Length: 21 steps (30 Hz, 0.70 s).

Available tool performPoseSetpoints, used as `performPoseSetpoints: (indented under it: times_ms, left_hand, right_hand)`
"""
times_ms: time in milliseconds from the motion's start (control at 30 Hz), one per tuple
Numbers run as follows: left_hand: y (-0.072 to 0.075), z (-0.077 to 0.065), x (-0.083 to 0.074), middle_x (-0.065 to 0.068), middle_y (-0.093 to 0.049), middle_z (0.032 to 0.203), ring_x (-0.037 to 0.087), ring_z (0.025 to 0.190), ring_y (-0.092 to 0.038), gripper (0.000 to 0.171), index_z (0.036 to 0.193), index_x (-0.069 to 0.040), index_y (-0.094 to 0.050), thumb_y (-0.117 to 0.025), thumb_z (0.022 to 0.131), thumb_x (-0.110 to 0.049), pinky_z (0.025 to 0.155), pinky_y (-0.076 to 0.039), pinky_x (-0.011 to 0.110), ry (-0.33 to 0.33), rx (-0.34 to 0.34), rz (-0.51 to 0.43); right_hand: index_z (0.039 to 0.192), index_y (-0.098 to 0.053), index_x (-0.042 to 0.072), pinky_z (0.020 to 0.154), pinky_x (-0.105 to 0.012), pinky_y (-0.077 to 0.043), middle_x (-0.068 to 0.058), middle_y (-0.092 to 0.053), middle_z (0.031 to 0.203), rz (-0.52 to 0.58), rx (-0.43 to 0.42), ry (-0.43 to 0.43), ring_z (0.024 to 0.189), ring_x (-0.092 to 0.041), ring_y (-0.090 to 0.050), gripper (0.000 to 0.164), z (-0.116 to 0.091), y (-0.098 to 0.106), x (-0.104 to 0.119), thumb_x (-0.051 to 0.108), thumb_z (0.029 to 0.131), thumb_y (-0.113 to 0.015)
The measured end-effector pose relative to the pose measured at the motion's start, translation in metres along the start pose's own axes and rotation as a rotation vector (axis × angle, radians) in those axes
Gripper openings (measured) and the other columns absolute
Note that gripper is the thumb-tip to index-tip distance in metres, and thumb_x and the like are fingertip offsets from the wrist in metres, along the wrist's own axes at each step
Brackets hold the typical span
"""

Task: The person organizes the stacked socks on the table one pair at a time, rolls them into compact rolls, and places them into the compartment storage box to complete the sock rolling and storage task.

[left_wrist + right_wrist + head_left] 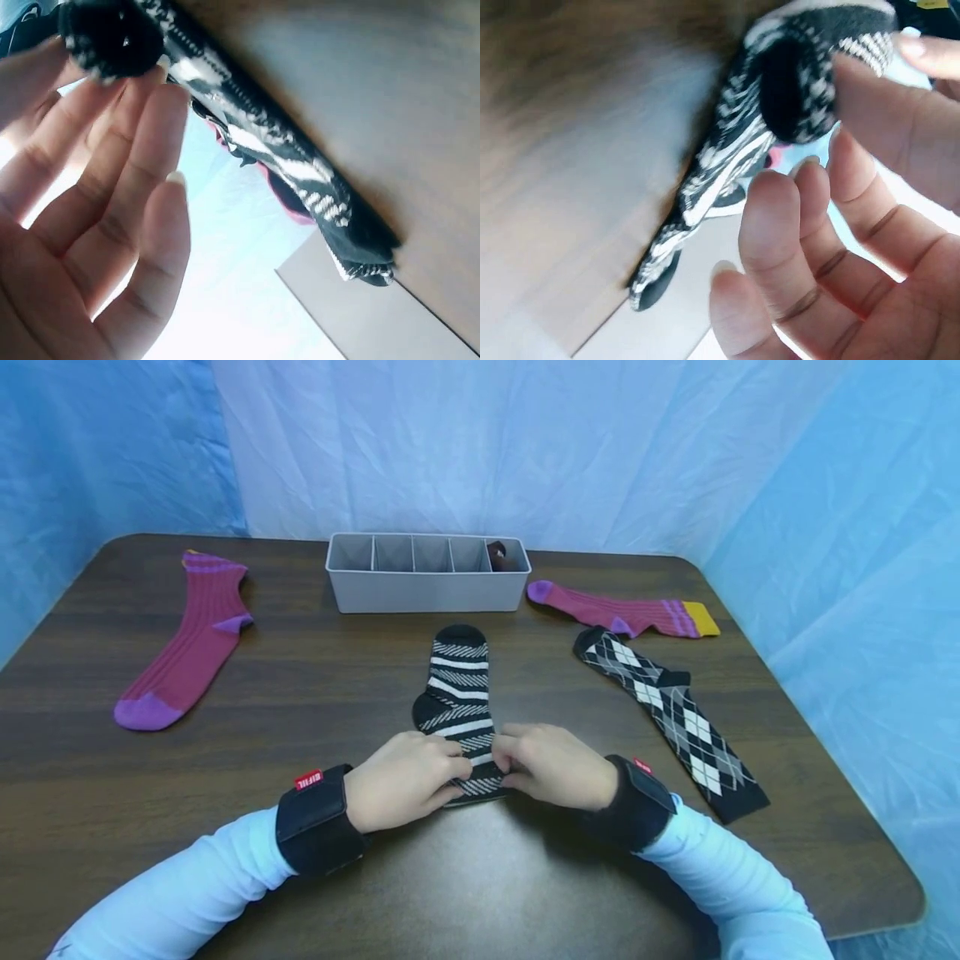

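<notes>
A black-and-white striped sock (pixel 460 693) lies in the middle of the table, toe pointing away from me and cuff towards me. My left hand (pixel 408 777) pinches the left side of the cuff end with thumb and fingers. On the other side, my right hand (pixel 555 764) pinches the right corner of the same end. Both wrist views show the cuff end of the striped sock (pixel 259 135) (pixel 720 161) curled over into a small roll at the fingertips. Its heel bulges out to the left in the head view.
Behind the sock stands a grey box (pixel 431 593) with several compartments; a dark brown item (pixel 497 556) sits in the rightmost. One pink-and-purple sock (pixel 198 639) lies at left, another (pixel 600 607) at right. A black-and-grey argyle sock (pixel 675 718) lies beyond my right hand.
</notes>
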<state>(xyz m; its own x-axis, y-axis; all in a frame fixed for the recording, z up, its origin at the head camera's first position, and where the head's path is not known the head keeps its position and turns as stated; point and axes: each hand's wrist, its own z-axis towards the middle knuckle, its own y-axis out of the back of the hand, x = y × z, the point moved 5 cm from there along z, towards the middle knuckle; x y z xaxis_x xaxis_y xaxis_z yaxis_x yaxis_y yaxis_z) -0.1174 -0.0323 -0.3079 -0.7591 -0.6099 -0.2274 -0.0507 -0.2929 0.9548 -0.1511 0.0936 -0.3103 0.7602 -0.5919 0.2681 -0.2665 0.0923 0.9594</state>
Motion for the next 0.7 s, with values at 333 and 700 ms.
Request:
performPoseSetpoints:
  times_ms: [333,700]
  left_hand:
    - [-0.0025,0.0024,0.0073,-0.004,-0.06,0.075,0.005,0.056,-0.044,0.013,0.086,-0.015,-0.058,-0.061,0.075,-0.01,0.046,-0.032,0.014,0.091,-0.015,-0.03]
    - [-0.0039,0.0008,0.0054,-0.003,-0.053,0.076,0.009,0.066,-0.044,0.025,0.086,-0.014,-0.066,-0.069,0.067,-0.031,0.053,-0.036,0.019,0.106,0.083,0.072]
  right_hand:
    - [0.085,-0.059,0.018,0.062,-0.018,-0.04,0.007,-0.053,0.083,0.009,0.034,0.062,0.068,-0.004,-0.047,0.02,-0.0004,-0.0004,0.0057,0.023,0.068,-0.069]
    - [0.088,-0.058,0.016,0.066,-0.022,-0.041,0.006,-0.054,0.087,-0.036,0.079,0.076,0.072,-0.005,-0.049,0.023,0.0022,-0.0032,0.0057,0.014,0.067,-0.067]
